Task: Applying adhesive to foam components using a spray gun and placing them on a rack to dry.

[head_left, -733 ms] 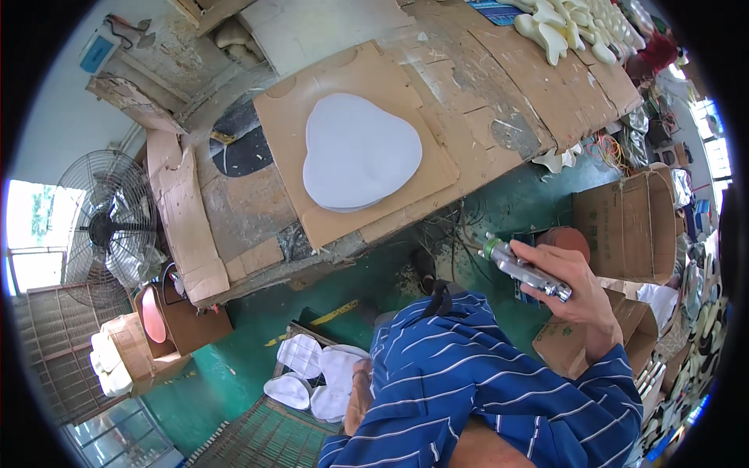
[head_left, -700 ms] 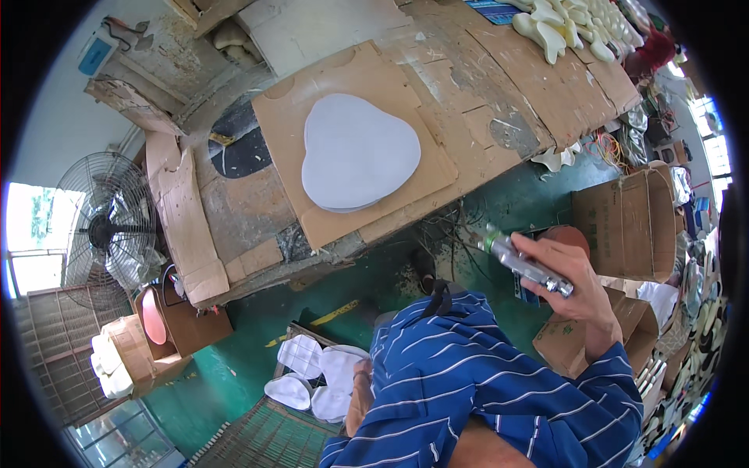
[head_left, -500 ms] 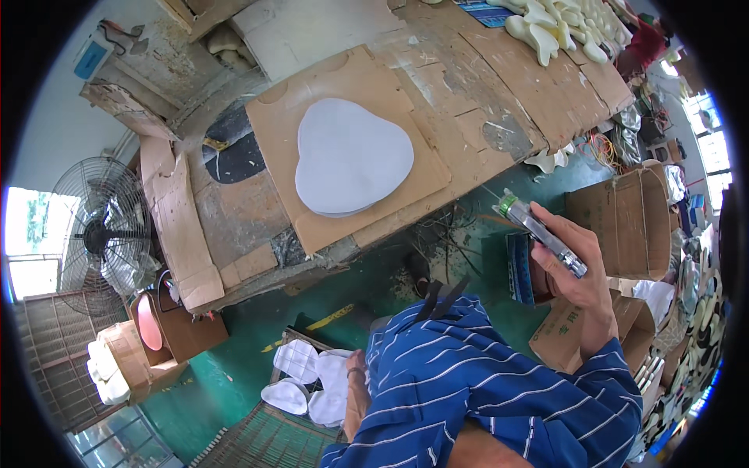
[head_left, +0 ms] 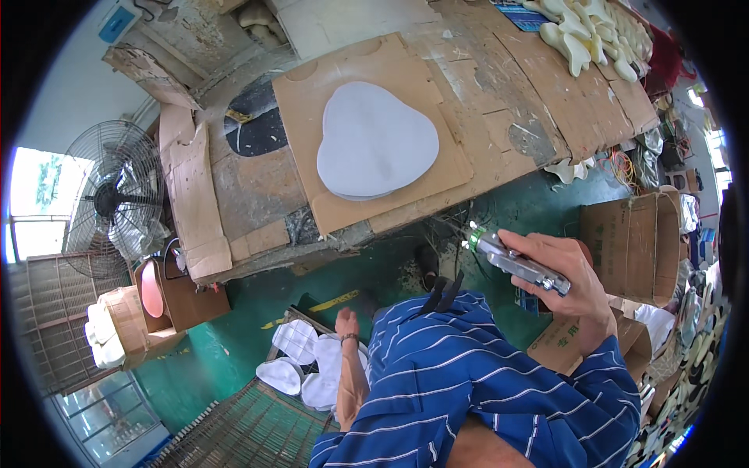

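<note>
Gripping a metal spray gun (head_left: 519,264) tightly in the closed right hand (head_left: 573,273), pointed far and left; holding nothing visible in the loosely open left hand (head_left: 348,321), near the loose white pads (head_left: 296,341). Farther out, can see a 3-lobed white pad (head_left: 374,140) flat on a cardboard sheet (head_left: 300,113) atop the workbench (head_left: 257,191). Seems laid out already; probably leaves the loose pads to do. Cannot tell whether sprayed.
</note>
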Motion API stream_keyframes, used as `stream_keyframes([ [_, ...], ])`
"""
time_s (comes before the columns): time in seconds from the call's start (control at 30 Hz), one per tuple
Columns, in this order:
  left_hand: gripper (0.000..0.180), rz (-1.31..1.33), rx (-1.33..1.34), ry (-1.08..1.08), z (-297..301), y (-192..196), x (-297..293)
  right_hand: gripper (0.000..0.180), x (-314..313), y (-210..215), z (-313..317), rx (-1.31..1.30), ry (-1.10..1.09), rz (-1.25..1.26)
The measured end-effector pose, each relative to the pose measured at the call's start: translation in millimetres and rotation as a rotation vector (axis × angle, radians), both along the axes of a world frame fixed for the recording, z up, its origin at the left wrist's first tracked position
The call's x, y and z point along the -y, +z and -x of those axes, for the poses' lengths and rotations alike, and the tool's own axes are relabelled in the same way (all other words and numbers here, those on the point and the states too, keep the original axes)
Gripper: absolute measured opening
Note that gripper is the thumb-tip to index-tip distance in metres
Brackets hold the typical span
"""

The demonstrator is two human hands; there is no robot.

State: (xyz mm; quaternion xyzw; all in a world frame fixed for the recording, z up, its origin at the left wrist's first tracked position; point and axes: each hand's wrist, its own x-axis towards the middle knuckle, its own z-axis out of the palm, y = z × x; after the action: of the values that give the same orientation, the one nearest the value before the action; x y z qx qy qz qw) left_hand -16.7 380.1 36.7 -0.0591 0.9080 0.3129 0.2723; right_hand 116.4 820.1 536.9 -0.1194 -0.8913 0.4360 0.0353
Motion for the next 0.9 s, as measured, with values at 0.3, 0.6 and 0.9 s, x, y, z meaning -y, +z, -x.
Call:
stream_keyframes([
  [0.3,0.069,-0.24,-0.776,-0.737,159,126,-284,0.066,-16,-4,17,-0.102,-0.139,-0.058],
  [0.6,0.073,0.25,-0.596,-0.877,190,110,-353,0.06,-23,-7,-1,-0.118,-0.292,-0.066],
  [0.9,0.065,0.013,-0.546,-0.745,205,128,-345,0.065,-14,1,-25,-0.024,-0.295,-0.14],
])
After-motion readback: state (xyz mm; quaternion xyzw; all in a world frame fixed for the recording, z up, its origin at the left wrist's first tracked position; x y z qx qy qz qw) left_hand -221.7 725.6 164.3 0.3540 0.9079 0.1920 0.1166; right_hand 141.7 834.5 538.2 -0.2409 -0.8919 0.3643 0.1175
